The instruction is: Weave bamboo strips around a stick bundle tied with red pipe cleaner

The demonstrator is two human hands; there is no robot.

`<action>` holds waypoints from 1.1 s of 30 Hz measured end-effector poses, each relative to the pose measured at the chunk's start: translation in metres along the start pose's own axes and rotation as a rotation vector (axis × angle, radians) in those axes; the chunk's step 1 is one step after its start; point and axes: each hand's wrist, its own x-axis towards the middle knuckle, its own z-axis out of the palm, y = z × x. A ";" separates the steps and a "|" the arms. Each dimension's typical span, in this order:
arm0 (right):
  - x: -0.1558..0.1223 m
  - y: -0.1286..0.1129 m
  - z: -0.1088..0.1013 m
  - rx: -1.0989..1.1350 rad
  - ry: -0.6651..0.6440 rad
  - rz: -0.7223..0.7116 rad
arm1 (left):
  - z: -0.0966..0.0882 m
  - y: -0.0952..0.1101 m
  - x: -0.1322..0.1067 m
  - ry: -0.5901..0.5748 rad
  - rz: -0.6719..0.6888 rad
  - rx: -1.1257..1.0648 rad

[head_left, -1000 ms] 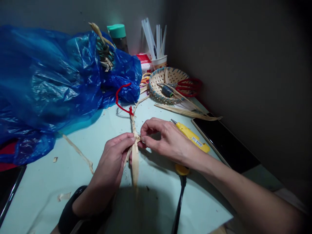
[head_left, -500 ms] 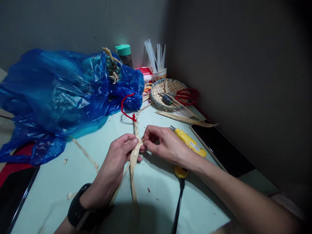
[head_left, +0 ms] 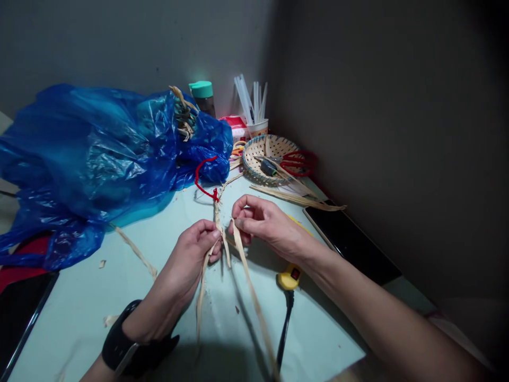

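Note:
A braid of pale straw strips (head_left: 217, 215) runs up the pale blue table (head_left: 167, 297) to a red pipe cleaner (head_left: 201, 175) tied at its far end. My left hand (head_left: 190, 260) is closed, pinching the braid's lower end with loose strips hanging below it. My right hand (head_left: 262, 223) is closed too, pinching one long loose strip (head_left: 250, 289) that trails toward me. The two hands are almost touching.
A yellow glue gun (head_left: 289, 276) with a black cord lies under my right forearm. A black phone (head_left: 350, 239) lies on the right. A woven basket (head_left: 266, 154) holds red scissors (head_left: 298, 159). A big blue plastic bag (head_left: 95, 159) fills the left, a cup of glue sticks (head_left: 254, 114) behind.
My right hand has pulled one long strip away from the bundle, out to the right. The strips below my left hand have spread apart. The view has shifted slightly.

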 end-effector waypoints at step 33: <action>0.006 0.004 -0.005 0.021 0.267 -0.027 | 0.001 0.005 -0.002 0.047 -0.083 0.022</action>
